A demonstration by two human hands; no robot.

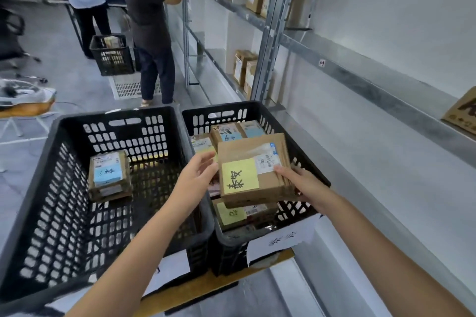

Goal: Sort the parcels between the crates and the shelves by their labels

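Two black plastic crates stand side by side on a cart in front of me. A cardboard parcel with a yellow label [253, 171] is held over the right crate [313, 162]. My right hand [302, 184] grips its right edge, thumb on top. My left hand [197, 174] touches its left edge with relaxed fingers. Under it in the right crate lie several parcels, among them one with a yellow label [231, 213] and one with a blue label [229, 134]. The left crate [51, 188] holds a small stack of parcels with a blue label [108, 175].
Metal shelves [334, 64] run along the right wall, with cardboard boxes [243, 69] standing on them further down and one box [461, 113] at the far right. Two people stand ahead in the aisle beside another black crate [112, 55]. White paper signs hang on the crates' fronts.
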